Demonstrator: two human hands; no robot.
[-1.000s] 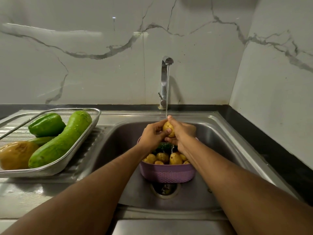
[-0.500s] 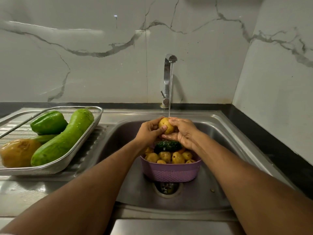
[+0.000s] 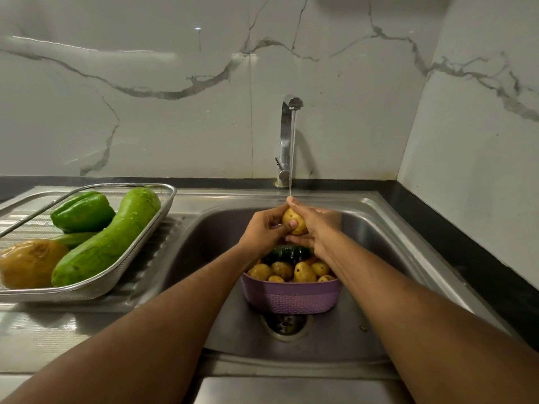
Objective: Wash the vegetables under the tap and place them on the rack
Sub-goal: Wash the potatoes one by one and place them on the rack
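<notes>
Steel sink unit [image 3: 388,217] w/ ribbed drainboard [image 3: 26,333] on my left, set in a black counter [image 3: 466,258]. Walls behind & on the right are white marble-look tile w/ grey veins [image 3: 175,91]. Chrome tap [image 3: 287,135] stands at the back of the basin, thin stream of water [image 3: 291,158] running straight down. Drain [image 3: 284,323] at the basin floor, just in front of the purple basket.

Wire-mesh rack [image 3: 145,243] sits on the drainboard: long green gourd [image 3: 108,243] lying diagonally, wet w/ droplets; green capsicum [image 3: 83,211] beside it at the back; a brownish-yellow veg [image 3: 29,265] at the near left end, can't tell what kind. A thinner green veg pokes out btwn them, mostly hidden.

Purple plastic basket [image 3: 291,298] in the basin, directly under my hands, holds several small potatoes [image 3: 303,272] & a dark green cucumber [image 3: 288,252] on top; my wrists hide part of it.

Potato [image 3: 294,224] in hand: small, yellow-brown, wet, a few dark eyes, held above the basket right where the stream lands. My left hand [image 3: 262,228] curls round its left side, thumb pressed across the front. My right hand [image 3: 318,225] cups it from the right & behind, fingertips wrapped over top & bottom. Both hands closed on it, touching each other.
</notes>
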